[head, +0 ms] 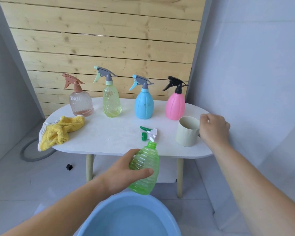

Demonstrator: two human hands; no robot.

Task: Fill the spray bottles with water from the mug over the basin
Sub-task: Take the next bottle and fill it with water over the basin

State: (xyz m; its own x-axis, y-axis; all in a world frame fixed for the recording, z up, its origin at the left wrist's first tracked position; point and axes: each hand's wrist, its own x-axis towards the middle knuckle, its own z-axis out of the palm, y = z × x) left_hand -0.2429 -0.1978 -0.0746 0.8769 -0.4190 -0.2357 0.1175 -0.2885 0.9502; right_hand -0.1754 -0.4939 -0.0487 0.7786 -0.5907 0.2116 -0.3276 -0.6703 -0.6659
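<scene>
Gripping a ribbed translucent green bottle (148, 159), left hand (119, 172), right hand (213, 128) seemingly clasping handle of smooth cream mug (187, 135)

Only two arms of the person are seen, both bare along their whole visible length. The left forearm (66, 206) lies to the left of the blue basin (100, 210), and the right forearm (242, 176) to its right. The left hand (121, 172), just beyond the basin's far rim, shows a short, plain thumbnail (150, 171); the right hand (213, 128), further beyond, shows rounded knuckles.
</scene>
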